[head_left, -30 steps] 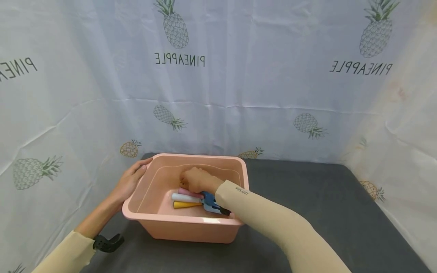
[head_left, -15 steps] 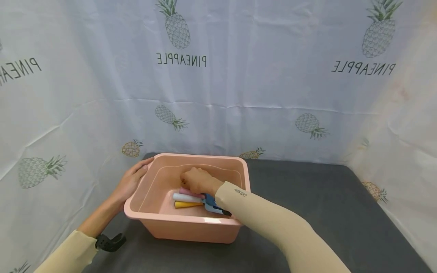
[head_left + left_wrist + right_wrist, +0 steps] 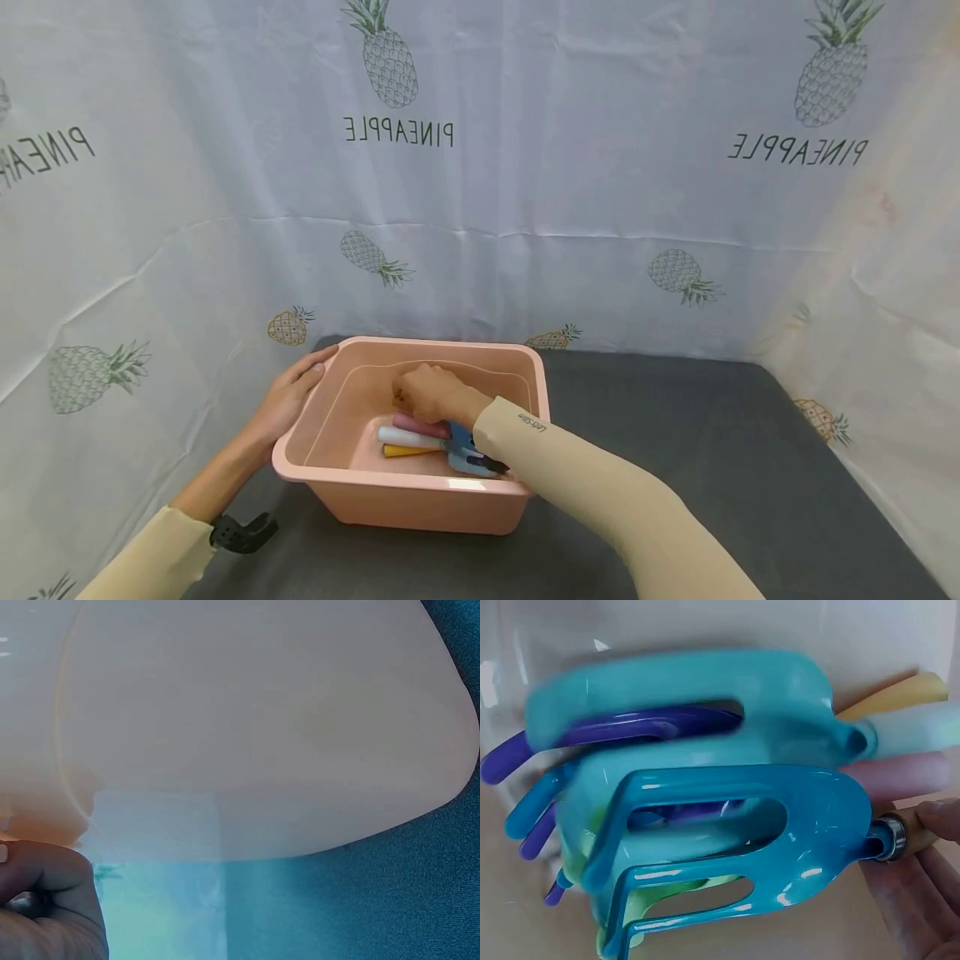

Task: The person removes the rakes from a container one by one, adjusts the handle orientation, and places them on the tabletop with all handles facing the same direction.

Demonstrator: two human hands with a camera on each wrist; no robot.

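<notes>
A pink plastic basin (image 3: 420, 508) stands on the dark table. My left hand (image 3: 288, 400) grips its left rim; in the left wrist view the curled fingers are at the lower left corner beside the basin wall (image 3: 262, 735). Inside the basin my right hand (image 3: 426, 393) pinches the wooden handle of a blue garden hand fork (image 3: 817, 825), its pronged head lying over the others. Beneath are a light teal fork (image 3: 795, 682), a purple one (image 3: 667, 724) and a green one (image 3: 645, 900), partly covered. A pink handle (image 3: 422, 426), white handle (image 3: 408, 437) and yellow handle (image 3: 405, 451) point leftward.
A white curtain (image 3: 570, 192) printed with pineapples hangs behind and at both sides. Dark table top (image 3: 675, 433) extends to the right of the basin. A black strap (image 3: 242, 533) is on the left wrist.
My right hand has shifted slightly left inside the basin. The tool heads below it have moved a little, and the yellow handle is more covered. My left hand stays on the rim.
</notes>
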